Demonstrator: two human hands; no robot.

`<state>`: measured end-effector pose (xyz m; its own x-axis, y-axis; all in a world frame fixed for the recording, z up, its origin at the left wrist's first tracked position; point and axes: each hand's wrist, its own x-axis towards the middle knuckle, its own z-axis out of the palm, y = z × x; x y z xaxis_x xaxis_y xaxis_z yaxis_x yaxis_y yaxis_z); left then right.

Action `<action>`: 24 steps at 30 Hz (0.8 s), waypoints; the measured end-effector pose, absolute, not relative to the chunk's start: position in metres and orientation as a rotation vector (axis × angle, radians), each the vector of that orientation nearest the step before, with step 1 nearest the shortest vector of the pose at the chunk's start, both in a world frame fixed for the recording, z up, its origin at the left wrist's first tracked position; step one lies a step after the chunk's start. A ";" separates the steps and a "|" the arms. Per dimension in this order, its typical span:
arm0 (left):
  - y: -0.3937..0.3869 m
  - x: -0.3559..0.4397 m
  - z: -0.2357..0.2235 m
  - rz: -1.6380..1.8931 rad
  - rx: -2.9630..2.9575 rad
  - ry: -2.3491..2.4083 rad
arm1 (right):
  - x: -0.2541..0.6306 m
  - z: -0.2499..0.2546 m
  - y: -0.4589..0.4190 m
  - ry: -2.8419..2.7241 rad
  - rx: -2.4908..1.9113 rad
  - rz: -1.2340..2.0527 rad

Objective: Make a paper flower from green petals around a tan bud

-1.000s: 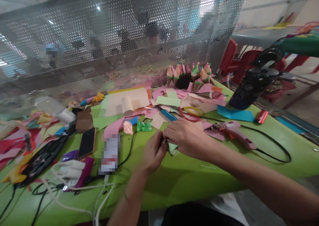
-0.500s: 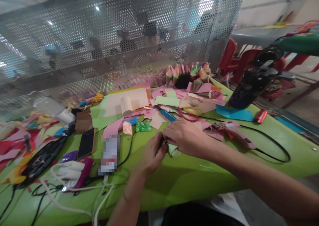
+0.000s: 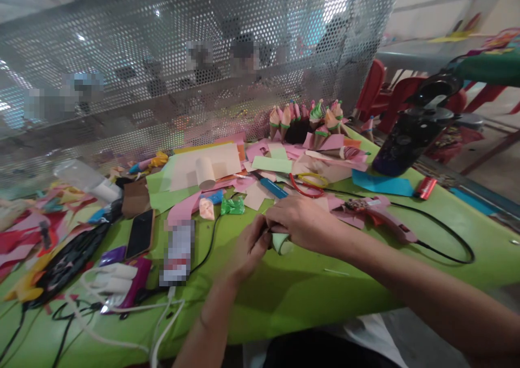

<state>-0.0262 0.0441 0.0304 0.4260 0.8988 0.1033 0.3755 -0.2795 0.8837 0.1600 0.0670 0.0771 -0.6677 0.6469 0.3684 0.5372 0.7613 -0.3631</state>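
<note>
A small rolled piece of pale green paper (image 3: pixel 280 242) sits between my hands above the green tabletop. My left hand (image 3: pixel 252 244) is closed, thumb and fingers pinching at the roll's left end. From above, my right hand (image 3: pixel 303 221) wraps its bent fingers over the same roll. Fingers hide much of the paper, and a dark bit between the fingertips is too small to name. Just beyond my right hand lie a blue-handled cutter (image 3: pixel 272 186) and scissors (image 3: pixel 307 184) with red and yellow handles. A pink glue gun (image 3: pixel 384 216) rests to the right.
Several paper ice cream cones (image 3: pixel 319 119) stand at the back by a perforated metal screen (image 3: pixel 162 76). A dark bottle (image 3: pixel 406 138) is at the right, near a red battery-like cylinder (image 3: pixel 425 188). Phones, a power strip and white cables (image 3: pixel 109 333) cover the left side.
The pale green roll has turned slightly between my fingers, showing a rounder open end. Both hands stay in nearly the same place.
</note>
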 end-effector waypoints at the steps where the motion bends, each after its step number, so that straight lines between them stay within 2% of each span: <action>1: 0.045 -0.026 0.029 0.794 1.819 1.084 | 0.161 0.077 0.067 -2.465 -0.880 0.329; 15: 0.045 -0.026 0.023 0.804 1.780 1.007 | 0.158 0.073 0.071 -2.495 -0.827 0.292; 20: 0.046 -0.028 0.018 0.825 1.736 1.047 | 0.160 0.074 0.071 -2.471 -0.784 0.385; 24: 0.045 -0.027 0.020 0.804 1.781 1.088 | 0.158 0.075 0.071 -2.522 -0.754 0.294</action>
<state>-0.0273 0.0453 0.0201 0.4085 0.9092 0.0807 0.3439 -0.2352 0.9091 0.1581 0.0713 0.0755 -0.7287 0.5625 0.3907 0.4575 0.8243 -0.3335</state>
